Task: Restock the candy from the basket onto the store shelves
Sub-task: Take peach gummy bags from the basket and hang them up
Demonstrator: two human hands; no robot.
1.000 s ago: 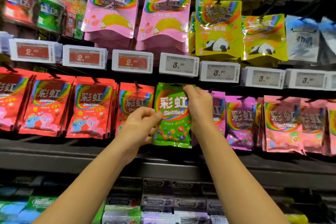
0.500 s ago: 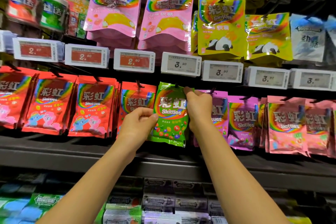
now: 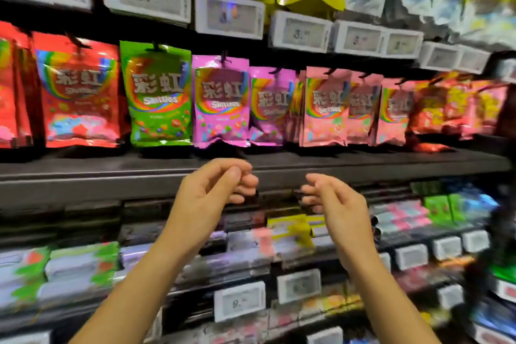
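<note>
hanging on its peg, the green skittles bag (image 3: 159, 95) sits in the middle row, upright, its left edge touching the red bag (image 3: 81, 92) and its right edge just meeting the purple bag (image 3: 220, 102). no gap on either side, packed tight. further right, pink bags (image 3: 325, 109) overlap one another along the same row. under all of them, the dark shelf ledge (image 3: 111, 173) runs across, and there's a strip of open air between the bags' bottom edges and that ledge.

now the hands: both are down in front of the ledge, well below the green bag and touching nothing. left hand (image 3: 212, 193), fingers loosely curled, thumb near the fingertips, nothing between them. right hand (image 3: 335, 201), fingers relaxed and half bent, also holding nothing. the two hands are near each other with a clear gap between.

white price tags (image 3: 230, 15) line the rail above the bags. below the hands, lower shelves of small packs (image 3: 78, 268) are blurred, contents hard to make out.
</note>
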